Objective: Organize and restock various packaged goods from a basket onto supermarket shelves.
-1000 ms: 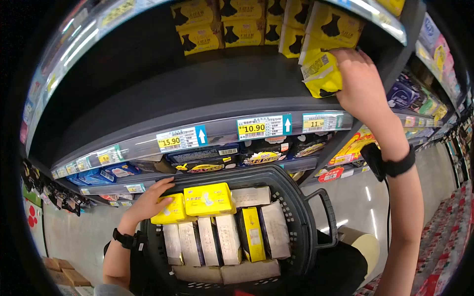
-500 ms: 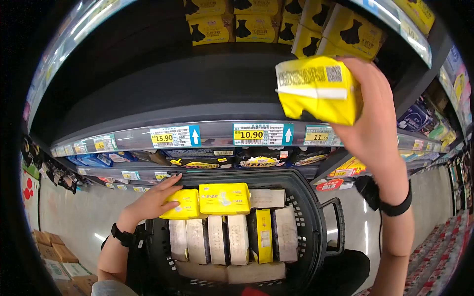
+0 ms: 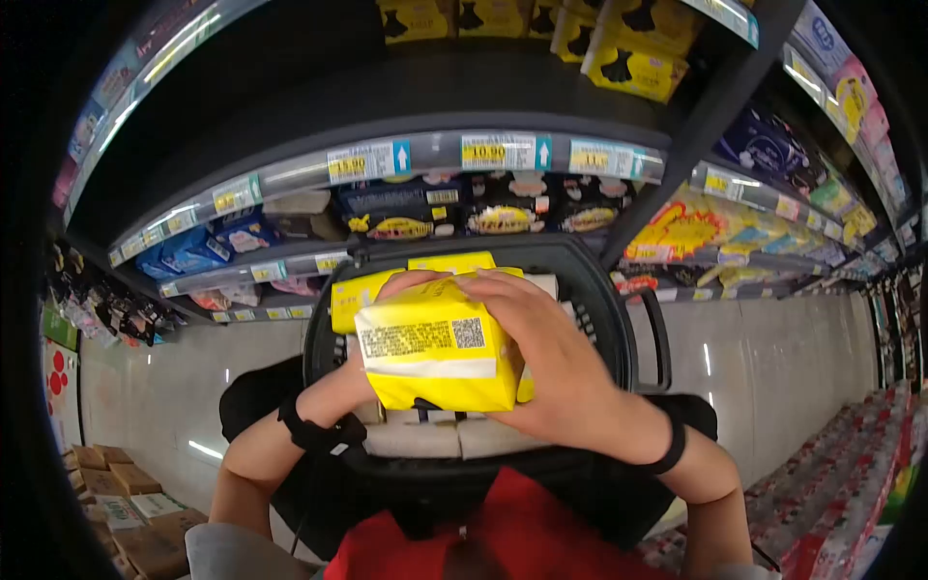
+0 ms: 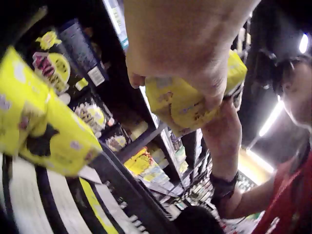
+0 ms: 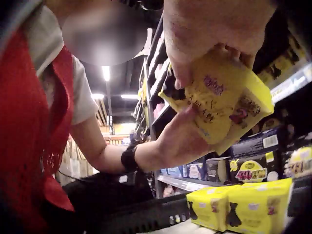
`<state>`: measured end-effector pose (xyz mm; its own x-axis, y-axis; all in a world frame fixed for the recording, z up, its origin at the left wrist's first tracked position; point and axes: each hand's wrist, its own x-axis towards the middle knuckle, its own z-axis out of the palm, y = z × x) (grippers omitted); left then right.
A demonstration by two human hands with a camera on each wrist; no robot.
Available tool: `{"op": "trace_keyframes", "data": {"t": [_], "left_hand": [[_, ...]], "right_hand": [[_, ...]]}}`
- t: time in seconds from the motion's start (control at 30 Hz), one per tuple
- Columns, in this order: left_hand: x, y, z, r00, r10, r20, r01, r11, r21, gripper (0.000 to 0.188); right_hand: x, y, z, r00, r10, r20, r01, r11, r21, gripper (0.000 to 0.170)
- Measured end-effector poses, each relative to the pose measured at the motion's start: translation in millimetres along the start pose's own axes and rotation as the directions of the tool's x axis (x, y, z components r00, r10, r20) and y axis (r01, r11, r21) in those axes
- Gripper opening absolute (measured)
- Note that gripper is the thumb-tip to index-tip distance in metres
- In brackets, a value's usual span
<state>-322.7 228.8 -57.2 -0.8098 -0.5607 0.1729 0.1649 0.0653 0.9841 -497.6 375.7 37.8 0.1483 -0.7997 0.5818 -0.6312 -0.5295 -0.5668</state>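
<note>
Both hands hold one yellow package [image 3: 435, 338] above the basket in the head view. The right hand [image 3: 556, 362] grips its right side, fingers over the top edge. The left hand [image 3: 353, 377] is at its left side, partly hidden behind it. In the left wrist view the left hand [image 4: 190, 53] curls over the package [image 4: 180, 105]. The right wrist view shows the right hand [image 5: 219, 34] on the package [image 5: 214, 97] and the left hand [image 5: 178, 139] supporting it from the other side. Two yellow packs [image 5: 258, 207] lie in the basket just beyond.
A dark basket [image 3: 633, 338] with pale-topped packs [image 3: 411, 440] stands against the shelving. The upper shelf [image 3: 319, 106] carries yellow packs [image 3: 633, 72] at its back right; dark packs [image 3: 507, 203] fill the shelf below. Cartons [image 3: 145, 546] are at the lower left.
The right hand has brought the yellow package down and left from the shelf to above the basket. The left hand has left the packs in the basket and taken hold of this package. The view has shifted.
</note>
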Motion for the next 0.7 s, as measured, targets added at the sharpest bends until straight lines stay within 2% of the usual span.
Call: {"op": "trace_keyframes", "data": {"t": [0.03,0.07,0.1,0.13,0.17,0.2,0.23,0.27,0.3,0.33,0.37,0.4,0.43,0.47,0.5,0.57,0.7], "left_hand": [[-7.1,-3.1,-3.2,0.993,0.088,0.078,-0.107,0.952,0.285,0.077],[-14.6,18.7,7.1,0.996,-0.074,0.043,0.067,0.987,0.147,0.071],[-20.2,25.7,-1.9,0.949,0.234,0.211,-0.313,0.623,0.717,0.065],[-22.3,23.9,-3.1,0.984,0.173,0.042,-0.167,0.816,0.554,0.061],[-23.4,20.8,-3.6,0.991,0.071,-0.11,-0.031,0.944,0.329,0.058],[-24.7,17.0,-7.2,0.981,0.038,-0.19,0.009,0.971,0.238,0.054],[-27.0,13.7,-12.3,0.964,-0.003,-0.265,0.042,0.989,0.141,0.05],[-28.9,13.0,-16.3,0.959,-0.05,-0.279,0.065,0.997,0.044,0.047],[-29.9,6.8,-23.5,0.953,-0.083,-0.292,0.089,0.996,0.006,0.049],[-31.2,4.6,-26.7,0.948,-0.096,-0.303,0.084,0.995,-0.05,0.049],[-30.8,3.1,-28.1,0.942,-0.106,-0.317,0.077,0.992,-0.104,0.05],[-30.1,2.5,-27.6,0.945,-0.096,-0.312,0.065,0.992,-0.109,0.05],[-29.4,-0.3,-28.1,0.938,-0.099,-0.331,0.064,0.991,-0.115,0.052],[-28.3,-1.4,-27.8,0.936,-0.109,-0.334,0.074,0.991,-0.113,0.051],[-26.8,-2.2,-27.1,0.934,-0.121,-0.336,0.089,0.99,-0.108,0.051],[-22.6,-6.9,-24.7,0.932,-0.137,-0.335,0.106,0.988,-0.108,0.05],[-15.9,-11.1,-20.2,0.944,-0.146,-0.296,0.124,0.988,-0.091,0.048]], "right_hand": [[-8.5,-8.9,-14.9,0.988,0.117,0.101,-0.113,0.993,-0.045,0.08],[-22.7,-11.8,-37.4,0.962,0.262,0.077,-0.251,0.96,-0.126,0.076],[-31.0,-16.7,-65.5,0.956,0.287,-0.051,-0.29,0.918,-0.269,0.064],[-46.7,-17.8,-89.0,0.914,0.333,-0.231,-0.392,0.869,-0.301,0.049],[-67.4,-12.1,-114.6,0.819,0.42,-0.392,-0.554,0.758,-0.344,0.038],[-109.6,5.6,-145.4,0.745,0.48,-0.463,-0.657,0.645,-0.389,0.034],[-160.1,18.1,-177.0,0.67,0.613,-0.419,-0.704,0.345,-0.621,0.038],[-225.1,34.4,-196.3,0.603,0.691,-0.4,-0.666,0.158,-0.729,0.04],[-285.1,46.7,-200.2,0.398,0.844,-0.36,-0.604,-0.054,-0.795,0.048],[-364.2,62.6,-197.3,0.242,0.931,-0.272,-0.532,-0.107,-0.84,0.056],[-398.1,51.1,-165.2,0.066,0.983,-0.172,-0.387,-0.134,-0.912,0.055],[-417.8,36.5,-138.4,0.113,0.984,0.141,-0.54,0.18,-0.822,0.06],[-520.4,64.1,-100.5,0.456,0.837,0.303,-0.551,0.532,-0.643,0.076],[-541.5,54.1,-63.0,0.364,0.861,0.356,-0.679,0.507,-0.532,0.078],[-538.2,48.3,-41.2,0.226,0.93,0.291,-0.763,0.355,-0.541,0.079],[-546.3,54.6,-12.6,0.052,0.991,0.125,-0.824,0.113,-0.556,0.081],[-538.4,91.6,-21.1,-0.1,0.97,-0.222,-0.81,-0.21,-0.548,0.087]]}}
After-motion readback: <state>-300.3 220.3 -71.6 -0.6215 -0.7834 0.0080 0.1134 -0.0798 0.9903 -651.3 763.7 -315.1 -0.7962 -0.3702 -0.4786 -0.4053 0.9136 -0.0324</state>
